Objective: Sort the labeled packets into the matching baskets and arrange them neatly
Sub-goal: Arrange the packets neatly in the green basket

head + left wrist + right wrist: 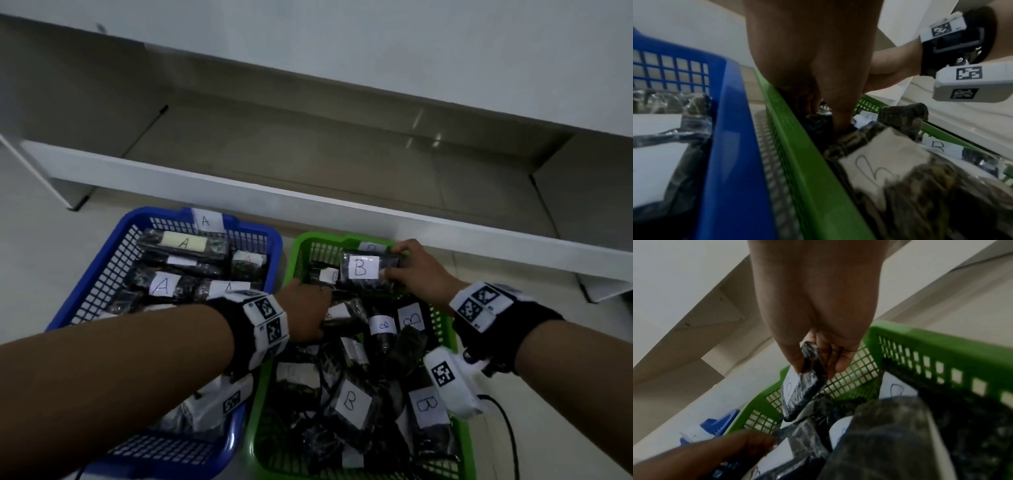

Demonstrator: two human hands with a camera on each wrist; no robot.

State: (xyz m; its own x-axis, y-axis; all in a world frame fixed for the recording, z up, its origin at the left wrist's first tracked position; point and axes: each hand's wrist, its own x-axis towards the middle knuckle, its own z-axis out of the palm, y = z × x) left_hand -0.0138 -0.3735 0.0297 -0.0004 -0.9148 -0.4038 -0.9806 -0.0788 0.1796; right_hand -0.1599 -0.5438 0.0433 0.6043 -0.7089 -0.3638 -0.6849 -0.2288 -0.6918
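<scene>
Dark plastic-wrapped packets with white paper labels fill two baskets on the floor. The blue basket (pixel 137 214) on the left holds packets marked A (pixel 185 245). The green basket (pixel 301 240) on the right holds a loose pile marked B (pixel 352 401). My right hand (pixel 394 262) grips one B packet (pixel 359 269) by its right end, on edge against the green basket's far wall; the right wrist view shows thumb and fingers (pixel 840 363) pinching it (pixel 803 391). My left hand (pixel 318 305) reaches into the green basket's far left corner, fingers curled down onto a dark packet (pixel 818 126).
A low white shelf board (pixel 308 202) runs just beyond both baskets, with a dark recess behind it. Pale floor tile lies left of the blue basket. A black cable (pixel 507 421) hangs from my right wrist device beside the green basket's right rim.
</scene>
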